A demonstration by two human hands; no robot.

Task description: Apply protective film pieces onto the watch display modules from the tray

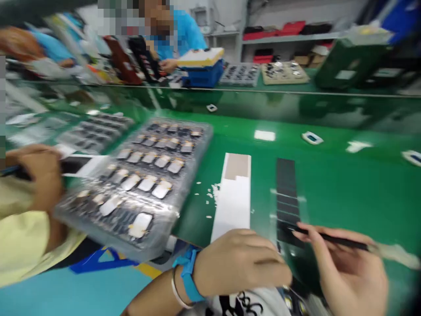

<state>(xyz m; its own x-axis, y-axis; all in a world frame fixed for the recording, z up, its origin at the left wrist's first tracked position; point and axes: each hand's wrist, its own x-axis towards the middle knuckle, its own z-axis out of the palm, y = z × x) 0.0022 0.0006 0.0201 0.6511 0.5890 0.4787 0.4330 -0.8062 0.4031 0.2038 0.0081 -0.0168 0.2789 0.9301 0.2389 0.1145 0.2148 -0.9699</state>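
Note:
My left hand, wearing a blue wristband, is in the lower middle with its fingers curled together. The fingertips are hidden, as is whatever they may hold; small dark parts with yellowish spots show just below. At lower right, my right hand pinches slim black tweezers. Their tip is at the lower part of a black adhesive strip, cut across into pieces on a clear backing. Left of this strip lies a white backing sheet with a greyish-beige patch at its far end, its near end behind my left hand.
Clear plastic tray with rows of small silvery parts stands left, by a co-worker's hand. White scraps lie beside the sheet. Small white-framed parts are farther back. A raised shelf edge crosses behind; another person sits beyond.

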